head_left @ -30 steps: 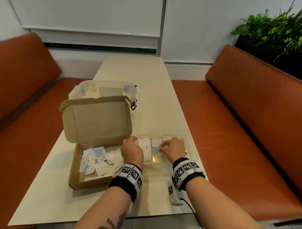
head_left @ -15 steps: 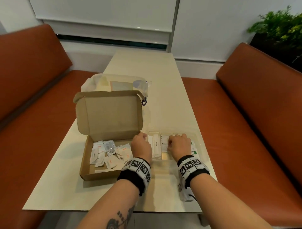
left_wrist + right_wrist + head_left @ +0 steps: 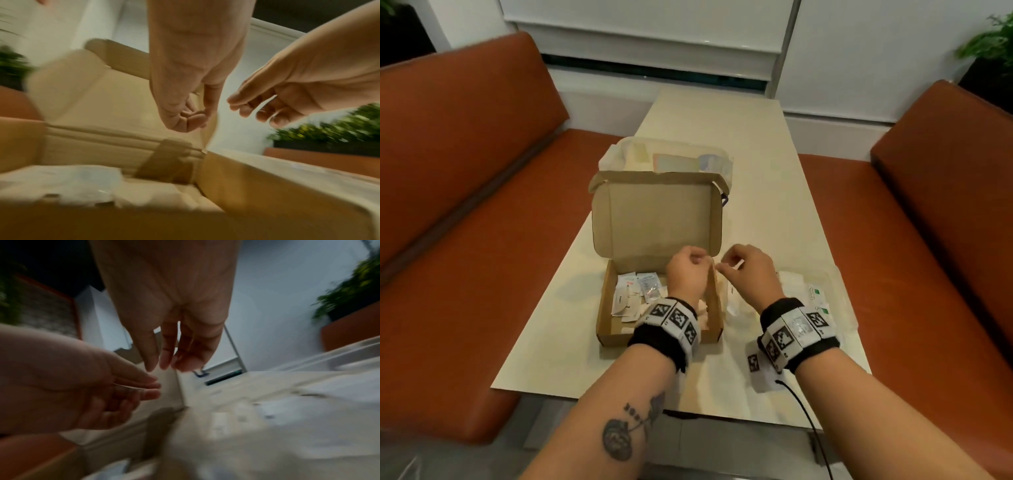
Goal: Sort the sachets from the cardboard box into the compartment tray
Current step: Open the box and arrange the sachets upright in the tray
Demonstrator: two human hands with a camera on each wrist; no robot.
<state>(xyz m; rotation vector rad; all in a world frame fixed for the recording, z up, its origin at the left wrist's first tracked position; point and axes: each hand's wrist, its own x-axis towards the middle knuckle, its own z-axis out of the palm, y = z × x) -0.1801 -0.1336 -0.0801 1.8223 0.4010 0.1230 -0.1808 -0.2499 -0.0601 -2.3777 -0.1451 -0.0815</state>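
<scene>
The open cardboard box (image 3: 654, 219) stands mid-table with its lid upright, and several white sachets (image 3: 633, 294) lie in its left half. To its right sits the clear compartment tray (image 3: 839, 284), holding sachets (image 3: 816, 296), some with green marks. My left hand (image 3: 703, 262) hovers over the box's right side with fingers loosely curled. My right hand (image 3: 726, 267) hangs close beside it, above the box's right wall, fingers relaxed and pointing down (image 3: 164, 363). In the blurred wrist views I see no sachet in either hand (image 3: 191, 119).
A clear plastic bag (image 3: 674, 157) with flat items lies behind the box lid. A small white marked device (image 3: 756, 370) with a black cable sits near the table's front edge. Orange benches (image 3: 465, 205) flank the table on both sides.
Both hands have left the tray and moved left and up to the box's right side. The head camera has swung right, so the scene sits further left.
</scene>
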